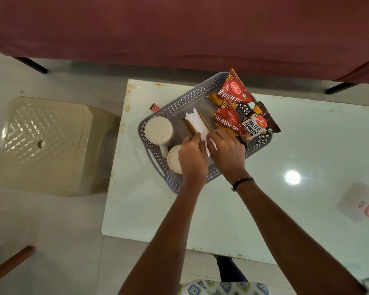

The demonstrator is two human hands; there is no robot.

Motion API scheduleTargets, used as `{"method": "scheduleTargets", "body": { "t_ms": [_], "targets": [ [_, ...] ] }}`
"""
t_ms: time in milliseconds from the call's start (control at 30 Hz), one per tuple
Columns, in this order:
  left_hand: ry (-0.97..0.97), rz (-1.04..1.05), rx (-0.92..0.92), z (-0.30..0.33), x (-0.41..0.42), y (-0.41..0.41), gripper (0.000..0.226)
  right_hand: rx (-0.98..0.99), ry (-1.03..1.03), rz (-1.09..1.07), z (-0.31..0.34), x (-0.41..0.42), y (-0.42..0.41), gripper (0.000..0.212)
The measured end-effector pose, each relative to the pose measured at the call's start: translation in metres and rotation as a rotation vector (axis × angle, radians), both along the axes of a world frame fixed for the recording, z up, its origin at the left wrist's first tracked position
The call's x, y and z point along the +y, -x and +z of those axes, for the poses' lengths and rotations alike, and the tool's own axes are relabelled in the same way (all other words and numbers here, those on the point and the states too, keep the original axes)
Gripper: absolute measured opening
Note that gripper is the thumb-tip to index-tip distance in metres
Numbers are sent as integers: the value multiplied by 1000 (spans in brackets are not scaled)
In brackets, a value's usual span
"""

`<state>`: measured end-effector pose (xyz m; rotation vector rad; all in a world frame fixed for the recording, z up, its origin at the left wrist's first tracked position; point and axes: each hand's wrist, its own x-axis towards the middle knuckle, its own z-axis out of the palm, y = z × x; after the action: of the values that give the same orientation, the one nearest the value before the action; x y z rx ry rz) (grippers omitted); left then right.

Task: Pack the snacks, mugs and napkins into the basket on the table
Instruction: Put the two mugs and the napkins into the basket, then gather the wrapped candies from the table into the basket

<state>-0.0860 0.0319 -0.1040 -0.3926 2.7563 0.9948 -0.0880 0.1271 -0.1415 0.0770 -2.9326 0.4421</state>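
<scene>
- Packing nearly done, judging by the load: grey basket (179, 103) at the far left part of the pale tabletop (285, 209), already carrying mugs, snacks and napkins.
- Left hand (192, 156) and right hand (226, 149) both down inside the basket's near end, meeting over a stack of white napkins (197, 124) in a brown holder (188, 126).
- Left fingers (195, 138) curled against the near left edge of the stack; right fingers (213, 136) curled on its near right edge, pinching the paper. Loose white napkin showing between the two hands.
- Two white mugs in the basket's left side: one mug (158, 129) at the far left, a second mug (174, 159) nearer, partly hidden by the left wrist.
- Snack packets standing along the basket's right side: two red packets (232, 90), one behind the other, and a dark peanut packet (258, 123) leaning over the right rim.
- Small red sachet (154, 107) lying on the tabletop just outside the basket's far left wall; whether part of the snacks, impossible to tell.
- Step in hand, by appearance: seating or straightening the napkins in the basket's middle.
- Next move likely calling for a gentle press to settle the stack level, then a clean release without dragging loose sheets or knocking the nearer mug.
- Beige plastic stool (47, 143) on the floor at left; dark red bed (179, 28) beyond.
</scene>
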Motion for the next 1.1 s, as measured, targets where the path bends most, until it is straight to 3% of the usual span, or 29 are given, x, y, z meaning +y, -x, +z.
{"method": "scheduleTargets", "body": {
  "t_ms": [200, 333, 467, 667, 800, 967, 1100],
  "targets": [
    [2, -34, 120, 20, -9, -9, 29, 42, 14, 49, 33, 21, 1, 10],
    [-19, 98, 168, 32, -28, -13, 28, 30, -50, 85, 64, 55, 18, 17],
    [-16, 192, 227, 36, -46, -19, 27, -75, 55, -103, 85, 90, 49, 24],
    [-147, 572, 83, 22, -67, -29, 40, -378, 306, -335, 60, 112, 86, 26],
    [-182, 610, -164, 14, -76, -32, 53, -507, 399, -340, 39, 114, 94, 29],
    [-309, 673, -340, -1, -87, -29, 36, -537, 516, -414, 25, 114, 96, 26],
    [-383, 697, -290, -6, -89, -29, 20, -623, 546, -472, 28, 118, 102, 24]
  ]
}}
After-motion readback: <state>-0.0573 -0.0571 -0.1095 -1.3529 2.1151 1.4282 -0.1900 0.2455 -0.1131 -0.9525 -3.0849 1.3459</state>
